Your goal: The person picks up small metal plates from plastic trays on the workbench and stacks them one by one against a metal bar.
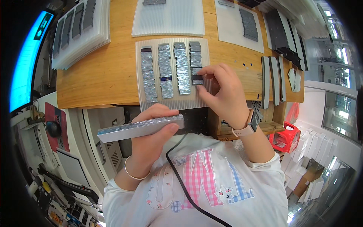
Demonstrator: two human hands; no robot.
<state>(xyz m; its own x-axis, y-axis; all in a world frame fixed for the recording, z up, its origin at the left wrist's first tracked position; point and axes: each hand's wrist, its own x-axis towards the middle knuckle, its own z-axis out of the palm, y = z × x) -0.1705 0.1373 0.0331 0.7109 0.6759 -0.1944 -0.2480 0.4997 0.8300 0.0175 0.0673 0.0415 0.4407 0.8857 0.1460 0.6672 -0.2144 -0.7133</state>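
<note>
From my end, both hands are in view over the wooden table [113, 87]. Left hand [151, 142] is closed round a long silver-grey bar [140, 129], thumb on the near side, fingers on the far side. Bar is off the table, in front of the torso, near the sheet [189, 103] but apart from it, long axis roughly left-right, layered edge facing up.

Right hand [225, 89] is partly curled, thumb and index slightly parted at the near end of the right row [195, 56]. I can't tell if they pinch a piece or only rest against it.

Sheet is ribbed, translucent, near the table's front edge. Four rows of grey strips on it, running away from the person: left row [148, 81], second row [165, 62], third row [182, 68], right row. Second row has a dark blue band [165, 79] partway down; third row reads brightest.

Round it I see a far sheet [170, 20], a sheet stack [89, 43] at left bearing more grey rows [78, 20], and a right sheet [228, 28] with a dark grey block [248, 24]. Long grey bars [266, 83] lie at the table's right end, next to a white scrap [294, 80].
</note>
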